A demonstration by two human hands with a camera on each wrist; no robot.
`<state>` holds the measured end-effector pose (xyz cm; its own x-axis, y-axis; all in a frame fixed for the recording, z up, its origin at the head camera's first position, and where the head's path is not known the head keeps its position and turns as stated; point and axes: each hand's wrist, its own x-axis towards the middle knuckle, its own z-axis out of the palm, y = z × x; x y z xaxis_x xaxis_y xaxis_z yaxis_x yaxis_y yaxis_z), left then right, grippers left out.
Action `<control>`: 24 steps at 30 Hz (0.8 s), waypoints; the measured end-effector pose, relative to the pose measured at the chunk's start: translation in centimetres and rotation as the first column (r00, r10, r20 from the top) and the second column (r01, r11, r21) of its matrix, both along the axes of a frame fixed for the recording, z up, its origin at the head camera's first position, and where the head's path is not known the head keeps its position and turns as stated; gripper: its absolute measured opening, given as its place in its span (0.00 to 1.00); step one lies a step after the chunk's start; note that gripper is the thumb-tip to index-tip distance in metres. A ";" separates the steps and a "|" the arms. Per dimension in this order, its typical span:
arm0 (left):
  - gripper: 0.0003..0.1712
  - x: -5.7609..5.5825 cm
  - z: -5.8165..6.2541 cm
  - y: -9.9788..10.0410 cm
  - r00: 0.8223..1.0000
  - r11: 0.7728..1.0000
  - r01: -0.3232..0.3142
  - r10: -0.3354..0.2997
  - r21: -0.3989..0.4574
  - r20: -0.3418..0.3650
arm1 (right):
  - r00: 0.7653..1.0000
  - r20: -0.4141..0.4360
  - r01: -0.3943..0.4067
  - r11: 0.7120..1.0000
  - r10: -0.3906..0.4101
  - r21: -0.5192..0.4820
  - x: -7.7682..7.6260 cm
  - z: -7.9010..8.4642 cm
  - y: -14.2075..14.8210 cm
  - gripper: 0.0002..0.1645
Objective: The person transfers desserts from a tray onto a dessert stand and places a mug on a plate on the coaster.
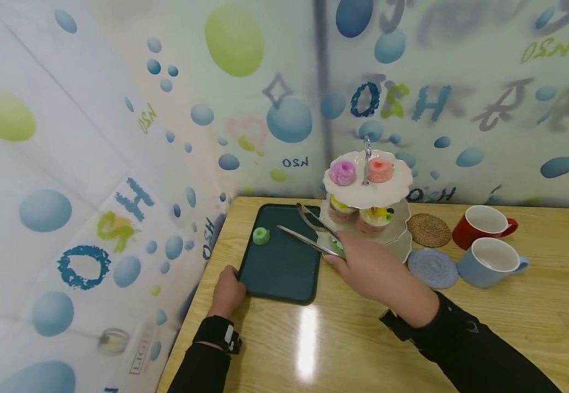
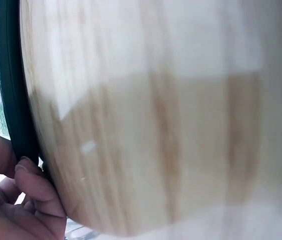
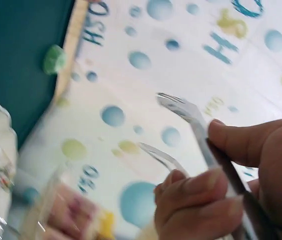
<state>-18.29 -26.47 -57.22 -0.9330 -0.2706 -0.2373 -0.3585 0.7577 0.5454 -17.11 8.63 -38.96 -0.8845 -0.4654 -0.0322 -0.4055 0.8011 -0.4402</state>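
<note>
Before us, a left hand (image 1: 228,292) pinches a dark tray (image 1: 279,275) while a right hand (image 1: 375,267) grips parted tongs (image 1: 309,241); left of their tips sits a green cake (image 1: 261,236) on the tray, a tiered stand (image 1: 358,197) just beyond the right hand.

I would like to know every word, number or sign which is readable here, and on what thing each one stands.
"O2H": printed backdrop, large coloured letters; apparently "H2O" reversed, repeated smaller.
"LIGH": outlined box at the backdrop's lower left; any further letters are unclear.
Grey lettering, upper right of backdrop: too blurred to read.
Tray, tongs, red mug, blue mug: no text visible.
</note>
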 end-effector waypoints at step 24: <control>0.14 -0.2 0.0 -0.1 1.000 1.000 -0.005 0.005 0.024 -0.008 | 0.996 0.089 -0.011 0.992 -0.001 0.127 -7.1 -11.2 -11.9 0.36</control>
